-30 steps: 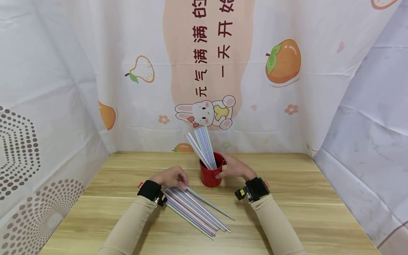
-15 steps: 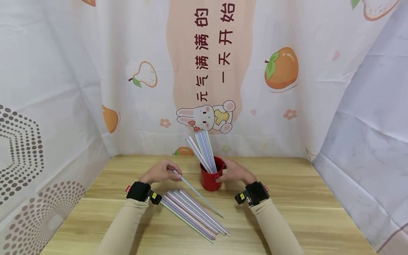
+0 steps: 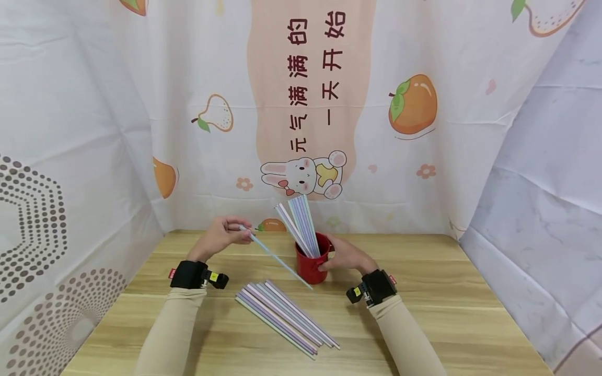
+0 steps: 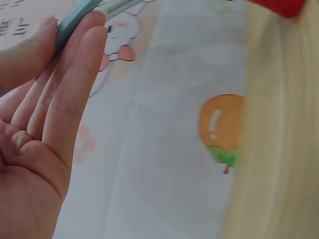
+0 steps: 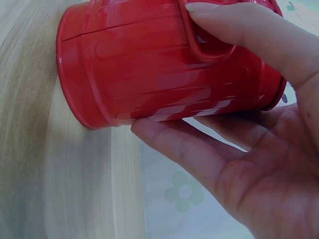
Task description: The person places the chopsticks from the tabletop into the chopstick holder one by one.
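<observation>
My left hand pinches a light blue chopstick near one end, between thumb and fingers. Its other end slants down to the right, before the red mug in the head view. The left wrist view shows the blue chopstick between thumb and fingertips. My right hand holds the mug from the right, thumb on the handle and fingers along the wall. Several pastel chopsticks stand leaning left in the mug. More pastel chopsticks lie side by side on the table between my forearms.
The wooden table ends at the back against a printed fabric curtain. White patterned fabric hangs at the left and marbled fabric at the right. Wrist cameras sit on both wrists.
My left hand has lifted the blue chopstick off the pile and moved it up and left, away from the lying chopsticks. The right hand stays on the mug. The head view has shifted slightly.
</observation>
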Tool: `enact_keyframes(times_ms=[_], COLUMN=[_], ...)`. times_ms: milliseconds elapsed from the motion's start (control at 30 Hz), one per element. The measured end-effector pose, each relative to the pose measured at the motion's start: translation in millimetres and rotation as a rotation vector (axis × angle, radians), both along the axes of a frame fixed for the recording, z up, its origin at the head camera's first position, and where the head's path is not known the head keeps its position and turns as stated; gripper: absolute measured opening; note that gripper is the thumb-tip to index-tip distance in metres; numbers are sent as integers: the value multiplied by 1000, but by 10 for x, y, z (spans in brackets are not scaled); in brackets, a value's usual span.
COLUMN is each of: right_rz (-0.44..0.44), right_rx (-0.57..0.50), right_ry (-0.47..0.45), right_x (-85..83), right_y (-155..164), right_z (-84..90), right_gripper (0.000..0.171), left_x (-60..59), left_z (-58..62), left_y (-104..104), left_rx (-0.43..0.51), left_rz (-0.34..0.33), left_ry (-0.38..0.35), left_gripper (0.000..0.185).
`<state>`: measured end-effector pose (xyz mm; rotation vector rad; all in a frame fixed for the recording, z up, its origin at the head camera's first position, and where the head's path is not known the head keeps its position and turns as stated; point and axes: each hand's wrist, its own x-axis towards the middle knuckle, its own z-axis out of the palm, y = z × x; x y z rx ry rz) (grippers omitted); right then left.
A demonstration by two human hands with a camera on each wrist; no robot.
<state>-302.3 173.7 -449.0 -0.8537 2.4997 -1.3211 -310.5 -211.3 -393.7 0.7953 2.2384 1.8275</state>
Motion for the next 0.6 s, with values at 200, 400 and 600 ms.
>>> enact_keyframes(times_ms=[200, 400, 600], right_rz=[1, 2, -8], right_rx=[-4, -4, 13], right_ry=[0, 7, 2], right_x=[-25, -32, -41], right_y=[19, 16, 14], right_z=[-7, 17, 7], right_gripper=[88, 89, 87], left_x=[-11, -30, -43], left_z=[223, 344, 412], left_y=[-24, 17, 91], left_rx=[101, 185, 218], left_rz=[101, 171, 259], left_ry=[80, 164, 212], left_gripper=[24, 11, 15])
